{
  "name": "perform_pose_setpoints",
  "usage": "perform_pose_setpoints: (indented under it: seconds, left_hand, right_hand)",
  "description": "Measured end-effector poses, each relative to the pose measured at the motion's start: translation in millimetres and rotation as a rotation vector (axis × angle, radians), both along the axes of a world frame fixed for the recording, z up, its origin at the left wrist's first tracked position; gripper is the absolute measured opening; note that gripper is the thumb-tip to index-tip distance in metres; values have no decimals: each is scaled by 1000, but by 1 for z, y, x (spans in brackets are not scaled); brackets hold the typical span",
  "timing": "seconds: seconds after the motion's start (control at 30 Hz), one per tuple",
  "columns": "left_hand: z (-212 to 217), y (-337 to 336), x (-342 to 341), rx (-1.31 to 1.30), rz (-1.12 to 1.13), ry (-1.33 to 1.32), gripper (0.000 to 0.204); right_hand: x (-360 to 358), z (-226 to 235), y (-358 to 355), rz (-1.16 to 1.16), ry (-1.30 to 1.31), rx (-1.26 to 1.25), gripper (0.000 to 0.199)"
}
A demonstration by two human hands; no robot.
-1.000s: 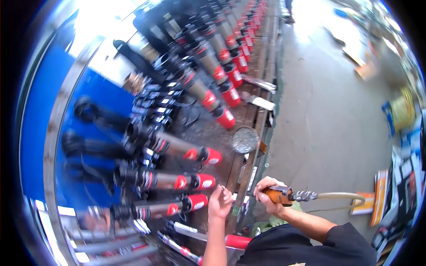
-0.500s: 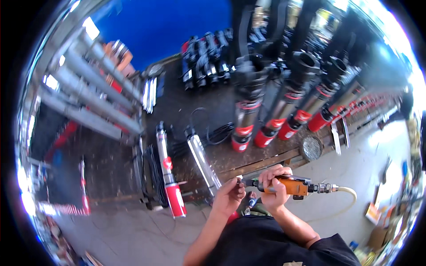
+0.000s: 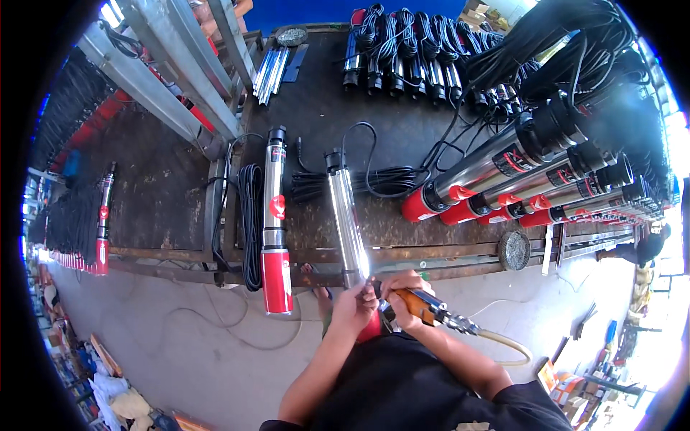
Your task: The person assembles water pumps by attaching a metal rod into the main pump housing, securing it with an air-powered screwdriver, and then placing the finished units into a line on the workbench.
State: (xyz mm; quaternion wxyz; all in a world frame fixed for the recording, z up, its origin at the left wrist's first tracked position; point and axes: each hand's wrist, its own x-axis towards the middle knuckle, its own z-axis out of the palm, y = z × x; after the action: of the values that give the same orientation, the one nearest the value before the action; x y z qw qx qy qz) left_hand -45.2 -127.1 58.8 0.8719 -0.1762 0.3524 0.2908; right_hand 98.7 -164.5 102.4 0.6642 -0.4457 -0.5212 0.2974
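My right hand (image 3: 405, 296) is wrapped round an orange air screwdriver (image 3: 424, 307), its pale hose trailing right. The tool points left, toward my left hand (image 3: 353, 307), whose fingers are curled together at the near end of a silver cylindrical pump (image 3: 346, 223). What those fingers pinch, if anything, is hidden, and so is the tool's tip. This pump lies on the workbench (image 3: 320, 100) with its near end over the front edge, close to my body. To its left is another pump (image 3: 274, 215), with a red lower end and a coiled black cable (image 3: 250, 223) beside it.
Several red-ended pumps (image 3: 460, 183) lean in a row at the right. A round dish of small metal parts (image 3: 514, 250) sits by the front edge. Cabled units (image 3: 402, 57) line the back, near metal strips (image 3: 271, 75). Grey metal posts (image 3: 172, 65) rise at the left.
Both hands and the screwdriver have moved left, to the near end of the silver pump. The tool now slants, with its hose end lower. The view has shifted too.
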Motion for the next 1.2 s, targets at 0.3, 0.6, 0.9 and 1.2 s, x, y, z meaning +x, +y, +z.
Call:
perform_pose_setpoints:
  seconds: [0.3,0.6,0.9,1.2]
  left_hand:
    - [-14,14,-22,28,-90,179,14]
    - [-55,-4,-33,230,19,292,12]
    - [-47,-9,-22,263,40,403,20]
    - [-41,-7,-10,244,23,402,22]
  right_hand:
    - [-11,-49,29,-78,362,-159,19]
    - [-11,-41,27,1,178,-162,22]
    - [-16,-43,41,24,179,-150,15]
    - [-17,-41,42,-27,173,-88,19]
